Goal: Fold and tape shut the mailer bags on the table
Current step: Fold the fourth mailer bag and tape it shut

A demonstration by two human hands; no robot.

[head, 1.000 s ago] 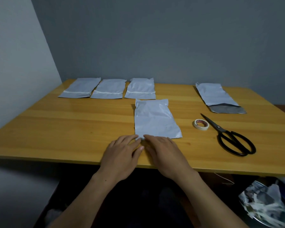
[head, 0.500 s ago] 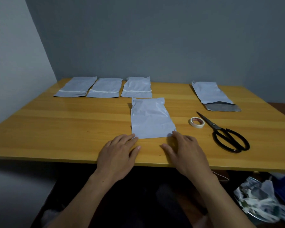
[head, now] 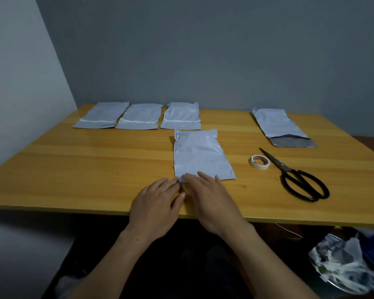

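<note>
Head view: left hand [head: 154, 207] and right hand [head: 212, 203], fingers straight, press on the near edge of the mailer bag [head: 200, 155], just left of the tape roll [head: 260, 162]. I judge the fold is being creased; next, one hand must hold it while the other takes tape.

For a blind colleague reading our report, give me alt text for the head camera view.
A person's left hand and right hand rest with straight fingers on the near edge of a grey mailer bag on a wooden table. Three taped bags lie in a row farther back; an open bag, a tape roll and black scissors lie to the right.
</note>
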